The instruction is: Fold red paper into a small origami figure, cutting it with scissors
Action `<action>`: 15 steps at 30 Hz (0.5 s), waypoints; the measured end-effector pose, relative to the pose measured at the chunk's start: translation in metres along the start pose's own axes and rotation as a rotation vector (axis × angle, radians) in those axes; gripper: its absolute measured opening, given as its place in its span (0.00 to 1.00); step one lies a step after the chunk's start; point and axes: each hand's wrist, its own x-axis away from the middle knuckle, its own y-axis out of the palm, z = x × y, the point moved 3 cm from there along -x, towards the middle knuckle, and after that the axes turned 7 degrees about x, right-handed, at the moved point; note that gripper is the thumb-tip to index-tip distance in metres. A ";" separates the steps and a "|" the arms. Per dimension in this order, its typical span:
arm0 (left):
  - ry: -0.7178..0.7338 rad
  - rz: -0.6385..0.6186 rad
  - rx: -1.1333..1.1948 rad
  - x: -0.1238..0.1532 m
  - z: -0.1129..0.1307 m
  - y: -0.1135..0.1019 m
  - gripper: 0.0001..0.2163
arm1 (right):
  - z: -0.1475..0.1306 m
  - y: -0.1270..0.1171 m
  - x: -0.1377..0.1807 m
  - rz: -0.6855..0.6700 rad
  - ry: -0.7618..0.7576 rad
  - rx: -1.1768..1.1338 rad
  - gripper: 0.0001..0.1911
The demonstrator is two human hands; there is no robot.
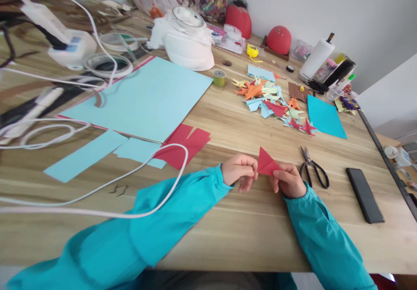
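Right of centre, lower frame: a red paper triangle [266, 164], pinched by the right hand [289, 179] | left hand [241, 171] curls at its edge, grip unclear from my remote seat | a slipping pinch, I judge, could skew the crease.

Near right, we have a black phone [365, 195] lying on the wooden table [234, 233]. At the far side, we see a yellow tape measure [252, 51] left of a red dome [279, 39]. Far left, we find a white power adapter [72, 50], with a tape roll [127, 70] to its right.
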 end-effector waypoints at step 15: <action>0.093 0.082 -0.171 -0.002 -0.002 0.004 0.19 | -0.004 0.001 0.001 -0.106 0.005 -0.015 0.18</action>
